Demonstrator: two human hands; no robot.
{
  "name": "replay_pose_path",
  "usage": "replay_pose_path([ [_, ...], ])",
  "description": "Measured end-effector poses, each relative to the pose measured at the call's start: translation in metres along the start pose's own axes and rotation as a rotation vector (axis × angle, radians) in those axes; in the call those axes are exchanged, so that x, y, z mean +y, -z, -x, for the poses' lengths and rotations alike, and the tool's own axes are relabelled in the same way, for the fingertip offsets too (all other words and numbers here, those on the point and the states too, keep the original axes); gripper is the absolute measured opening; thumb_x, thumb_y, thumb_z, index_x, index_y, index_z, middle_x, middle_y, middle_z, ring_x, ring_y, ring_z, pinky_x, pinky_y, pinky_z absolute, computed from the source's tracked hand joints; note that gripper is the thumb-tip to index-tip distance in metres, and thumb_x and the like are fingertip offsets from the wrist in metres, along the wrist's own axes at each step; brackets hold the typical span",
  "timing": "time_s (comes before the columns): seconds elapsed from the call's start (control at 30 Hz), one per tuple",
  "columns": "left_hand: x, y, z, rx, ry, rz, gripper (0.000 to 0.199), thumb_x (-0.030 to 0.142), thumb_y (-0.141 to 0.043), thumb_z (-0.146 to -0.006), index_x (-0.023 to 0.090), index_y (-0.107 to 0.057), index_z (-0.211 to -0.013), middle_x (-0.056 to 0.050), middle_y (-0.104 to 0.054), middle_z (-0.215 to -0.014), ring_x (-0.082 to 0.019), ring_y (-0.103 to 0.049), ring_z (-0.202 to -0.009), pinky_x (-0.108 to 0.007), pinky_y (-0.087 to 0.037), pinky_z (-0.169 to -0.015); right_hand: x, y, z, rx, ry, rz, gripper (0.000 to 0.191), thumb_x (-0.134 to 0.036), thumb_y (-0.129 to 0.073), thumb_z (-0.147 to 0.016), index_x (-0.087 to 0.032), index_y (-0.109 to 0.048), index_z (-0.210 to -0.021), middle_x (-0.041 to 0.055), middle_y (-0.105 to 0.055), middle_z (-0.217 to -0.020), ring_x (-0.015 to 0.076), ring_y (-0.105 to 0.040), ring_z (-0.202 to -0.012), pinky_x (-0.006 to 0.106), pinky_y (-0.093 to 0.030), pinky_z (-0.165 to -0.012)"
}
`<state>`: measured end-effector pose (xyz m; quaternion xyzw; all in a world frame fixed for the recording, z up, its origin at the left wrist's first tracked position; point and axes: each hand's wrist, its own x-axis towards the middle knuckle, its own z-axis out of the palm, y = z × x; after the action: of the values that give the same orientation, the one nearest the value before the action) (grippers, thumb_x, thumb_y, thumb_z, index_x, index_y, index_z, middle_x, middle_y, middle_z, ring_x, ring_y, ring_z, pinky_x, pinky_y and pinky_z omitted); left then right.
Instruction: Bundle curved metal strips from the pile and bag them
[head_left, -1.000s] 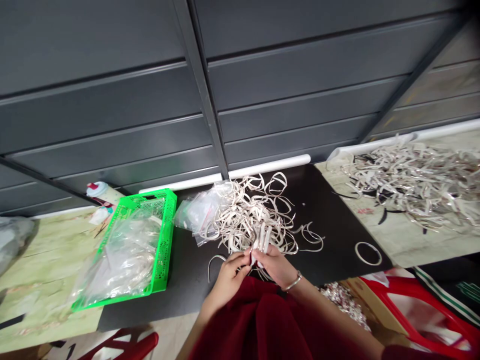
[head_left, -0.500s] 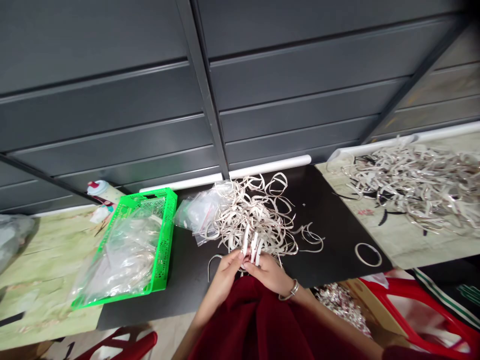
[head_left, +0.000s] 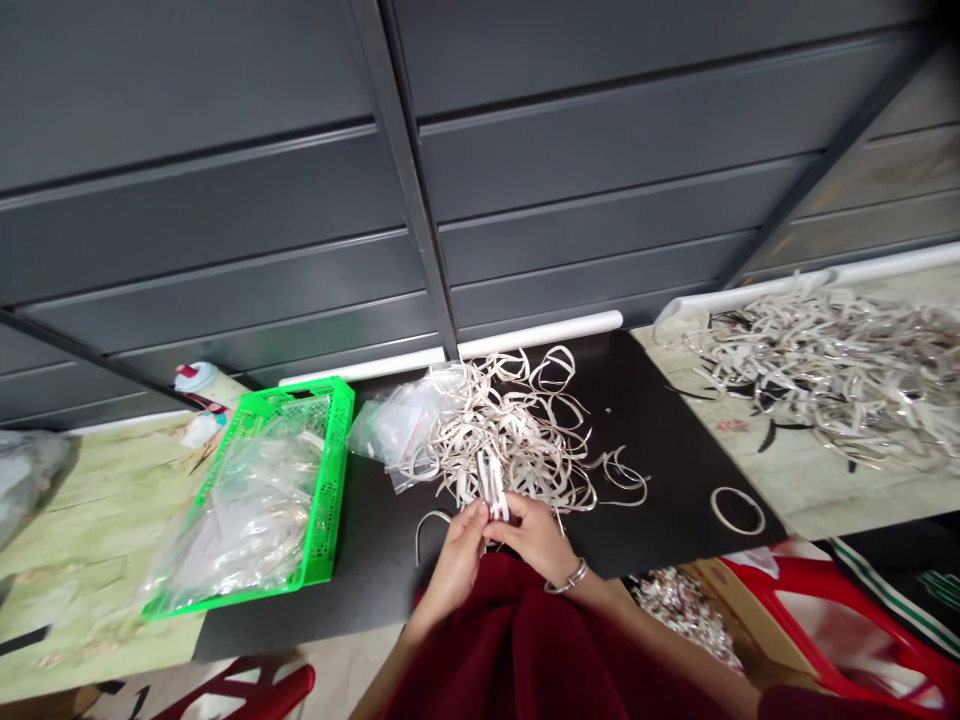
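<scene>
From the head camera, the person's left hand (head_left: pixel 457 565) and right hand (head_left: pixel 534 537) sit close together at the near edge of a black tabletop (head_left: pixel 675 490), both narrowed to a pinch on a small upright bundle of white, silver-edged strips (head_left: pixel 491 485). The bundle rises just above the fingertips, against the front of a loose tangle of thin, curled silvery-white strips (head_left: pixel 510 440). A silver bangle (head_left: pixel 566 577) circles the right wrist. A hook-curved strip (head_left: pixel 427 530) lies just beside the left hand, and a single closed silver ring (head_left: pixel 737 511) lies well apart on the black surface. A small clear plastic bag (head_left: pixel 394 425) touches the tangle's left side. A bright green perforated plastic crate (head_left: pixel 330 470) holds a large clear bag with pale loops inside, while a much bigger heap of similar strips (head_left: pixel 825 375) spreads over a pale mottled tabletop (head_left: pixel 847 490) at right. As far as the layout shows, plenty of strips remain loose in both piles. Compared with half a second earlier, the bundle is drawn tighter, the hands are nearer each other, and the right wrist has shifted left; the piles and crate look unchanged.
</scene>
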<state>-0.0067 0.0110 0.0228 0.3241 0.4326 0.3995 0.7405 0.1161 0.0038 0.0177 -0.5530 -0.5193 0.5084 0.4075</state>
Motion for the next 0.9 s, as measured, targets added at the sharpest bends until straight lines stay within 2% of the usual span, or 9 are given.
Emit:
replay_pose_path([
  [0.13,-0.004,0.004,0.002,-0.013,0.046,0.028,0.039,0.045,-0.068,-0.073,0.015,-0.066,-0.098,-0.008,-0.068,-0.093,-0.02,-0.062,-0.085,-0.029,-0.046,-0.077,0.004,-0.003,-0.003,-0.038,0.069,0.092,0.007,-0.014,-0.064,-0.068,-0.019,-0.061,-0.071,-0.0019,-0.06,-0.066,0.0142,-0.052,-0.06,0.025,-0.042,-0.059],
  [0.23,-0.006,0.015,0.002,-0.039,0.038,-0.124,0.041,0.044,-0.067,-0.073,0.016,-0.065,-0.103,-0.007,-0.068,-0.09,-0.018,-0.061,-0.079,-0.029,-0.046,-0.074,0.009,-0.007,-0.002,-0.083,0.099,0.082,0.013,-0.009,-0.06,-0.067,-0.02,-0.061,-0.073,-0.0013,-0.062,-0.07,0.0146,-0.055,-0.064,0.025,-0.044,-0.061],
  [0.33,-0.007,0.026,-0.001,-0.046,-0.02,-0.297,0.04,0.046,-0.066,-0.073,0.016,-0.066,-0.1,-0.007,-0.069,-0.09,-0.021,-0.061,-0.084,-0.031,-0.046,-0.079,0.019,-0.013,-0.001,-0.151,0.072,-0.031,0.012,-0.01,-0.06,-0.067,-0.019,-0.062,-0.075,-0.0005,-0.065,-0.073,0.0151,-0.06,-0.066,0.025,-0.048,-0.063],
  [0.43,-0.008,0.034,-0.004,0.022,-0.065,-0.378,0.041,0.05,-0.063,-0.073,0.015,-0.066,-0.095,-0.006,-0.069,-0.089,-0.021,-0.061,-0.084,-0.033,-0.044,-0.083,0.038,-0.011,-0.008,-0.138,-0.036,-0.125,0.005,-0.021,-0.061,-0.071,-0.019,-0.064,-0.075,0.0001,-0.067,-0.074,0.0145,-0.062,-0.061,0.026,-0.05,-0.06],
  [0.53,-0.011,0.041,-0.005,0.145,-0.046,-0.381,0.045,0.053,-0.061,-0.074,0.015,-0.063,-0.098,-0.005,-0.069,-0.077,-0.02,-0.062,-0.073,-0.033,-0.045,-0.078,0.068,0.001,-0.024,0.035,-0.226,-0.082,0.009,-0.025,-0.062,-0.071,-0.019,-0.065,-0.077,0.0019,-0.068,-0.081,0.0147,-0.063,-0.065,0.025,-0.051,-0.062],
  [0.63,-0.015,0.048,-0.005,0.218,-0.07,-0.367,0.044,0.052,-0.056,-0.078,0.015,-0.061,-0.101,0.0,-0.062,-0.06,-0.017,-0.057,-0.062,-0.029,-0.043,-0.069,0.101,0.015,-0.042,0.134,-0.353,-0.075,0.026,-0.026,-0.06,-0.072,-0.02,-0.063,-0.097,0.0077,-0.063,-0.108,0.0155,-0.064,-0.068,0.027,-0.052,-0.06],
  [0.7,-0.018,0.052,-0.006,0.236,-0.1,-0.362,0.042,0.05,-0.055,-0.079,0.014,-0.062,-0.1,0.003,-0.056,-0.053,-0.015,-0.052,-0.057,-0.027,-0.04,-0.064,0.117,0.017,-0.049,0.147,-0.429,-0.108,0.035,-0.03,-0.056,-0.076,-0.02,-0.058,-0.11,0.0107,-0.059,-0.116,0.0171,-0.066,-0.067,0.029,-0.053,-0.056],
  [0.8,-0.02,0.054,-0.007,0.233,-0.122,-0.332,0.041,0.05,-0.056,-0.079,0.014,-0.062,-0.099,0.005,-0.05,-0.051,-0.013,-0.046,-0.053,-0.025,-0.036,-0.058,0.131,0.013,-0.054,0.115,-0.471,-0.181,0.04,-0.035,-0.054,-0.079,-0.019,-0.054,-0.115,0.0116,-0.061,-0.111,0.0199,-0.068,-0.074,0.032,-0.054,-0.061],
  [0.9,-0.023,0.054,-0.008,0.219,-0.116,-0.289,0.04,0.049,-0.057,-0.079,0.014,-0.062,-0.097,0.006,-0.047,-0.05,-0.011,-0.042,-0.05,-0.024,-0.033,-0.055,0.132,0.007,-0.054,0.058,-0.445,-0.226,0.038,-0.044,-0.057,-0.077,-0.017,-0.059,-0.104,0.0074,-0.066,-0.091,0.0205,-0.068,-0.076,0.034,-0.054,-0.069],
])
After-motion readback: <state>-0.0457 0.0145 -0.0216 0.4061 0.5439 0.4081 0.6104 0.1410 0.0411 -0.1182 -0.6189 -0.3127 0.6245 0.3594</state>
